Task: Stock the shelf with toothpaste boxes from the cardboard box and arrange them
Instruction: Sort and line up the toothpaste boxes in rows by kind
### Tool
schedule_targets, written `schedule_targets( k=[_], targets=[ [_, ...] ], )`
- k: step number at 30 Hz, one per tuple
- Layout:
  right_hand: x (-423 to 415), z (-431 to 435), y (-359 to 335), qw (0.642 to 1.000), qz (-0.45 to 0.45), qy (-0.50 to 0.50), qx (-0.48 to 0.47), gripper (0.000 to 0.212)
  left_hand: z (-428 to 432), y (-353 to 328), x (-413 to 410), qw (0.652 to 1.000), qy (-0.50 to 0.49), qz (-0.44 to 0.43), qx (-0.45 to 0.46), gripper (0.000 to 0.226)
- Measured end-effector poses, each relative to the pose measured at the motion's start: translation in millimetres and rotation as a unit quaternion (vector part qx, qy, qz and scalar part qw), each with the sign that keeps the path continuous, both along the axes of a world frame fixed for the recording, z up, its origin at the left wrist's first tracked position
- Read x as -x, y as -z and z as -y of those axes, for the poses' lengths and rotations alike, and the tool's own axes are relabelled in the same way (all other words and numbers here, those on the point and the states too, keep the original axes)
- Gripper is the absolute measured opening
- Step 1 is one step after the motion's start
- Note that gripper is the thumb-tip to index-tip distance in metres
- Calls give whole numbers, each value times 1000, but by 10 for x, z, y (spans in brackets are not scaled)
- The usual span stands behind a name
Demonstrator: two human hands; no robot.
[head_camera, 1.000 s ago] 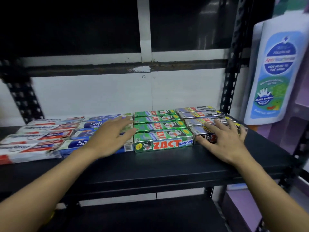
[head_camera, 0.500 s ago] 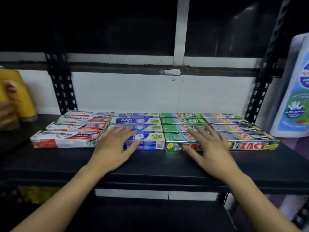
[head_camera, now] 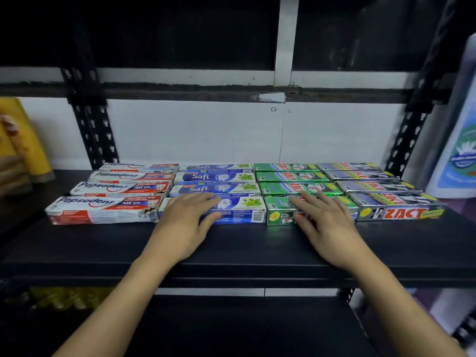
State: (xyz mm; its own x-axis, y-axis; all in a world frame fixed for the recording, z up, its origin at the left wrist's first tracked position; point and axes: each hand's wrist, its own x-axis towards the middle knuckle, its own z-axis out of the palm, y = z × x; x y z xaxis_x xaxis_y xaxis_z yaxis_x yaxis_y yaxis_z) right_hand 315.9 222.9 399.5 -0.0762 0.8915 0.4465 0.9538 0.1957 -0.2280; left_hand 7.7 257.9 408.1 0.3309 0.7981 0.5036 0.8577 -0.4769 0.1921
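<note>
Atop glossy oblong cartons (head_camera: 247, 208) rest left hand (head_camera: 186, 218), right hand (head_camera: 327, 222), apparently flat

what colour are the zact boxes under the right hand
Green, with red Zact lettering: the green Zact boxes under the right hand, clearest in the head view.

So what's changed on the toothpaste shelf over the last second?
The right grip slid left, off the silver Zact boxes onto the front green Zact box. The left grip stayed flat on the front Safi box. Nothing taken hold of; rows look unchanged.
</note>
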Motion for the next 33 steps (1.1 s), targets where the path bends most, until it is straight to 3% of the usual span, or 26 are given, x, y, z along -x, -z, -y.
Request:
schedule_targets(
  k=[5, 10, 17, 22, 26, 33],
  targets=[
    [-8, 1, 8, 1000, 1, 0, 3, 44, -1, 5, 13, 1000, 4, 1, 10, 61],
    [-5, 1, 12, 1000, 4, 4, 3, 43, 47, -23, -2, 1000, 1, 6, 4, 55],
    [-5, -1, 19, 1000, 7, 3, -1, 43, 101, -23, 10, 1000, 10, 18, 8, 66],
    [6, 14, 22, 1000, 13, 3, -5, 44, 52, -220, -17, 998, 24, 62, 19, 56],
    [5, 19, 22, 1000, 14, 0, -5, 44, -175, -483, -62, 996, 7, 60, 61, 38],
    [3, 36, 12, 1000, 8, -2, -5, 44, -465, -626, -60, 988, 5, 55, 144, 29]
  ],
)
